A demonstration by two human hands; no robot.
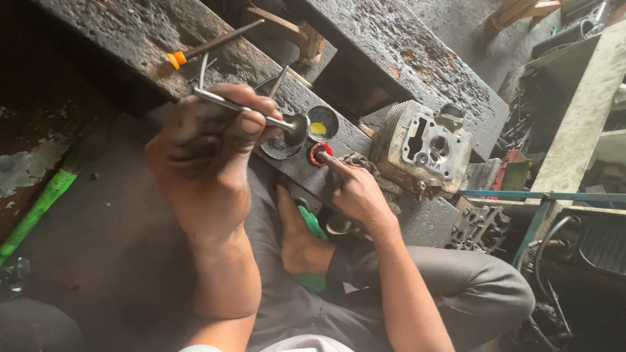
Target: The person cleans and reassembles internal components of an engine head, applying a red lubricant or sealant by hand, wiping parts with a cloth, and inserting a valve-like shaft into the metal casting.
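The left hand [205, 146] is clamped on an engine valve [251, 111], its head held over a small open tin [282, 145] on the greasy bench [417, 221]. The right hand [355, 189] dips one fingertip into a red-rimmed paste pot [320, 154]. The valve looks not yet coated; the cylinder head [424, 150] waits just right

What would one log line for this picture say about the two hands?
left hand: holds engine valve by stem | right hand: fingertip in small red tin | nearby: cylinder head on greasy bench
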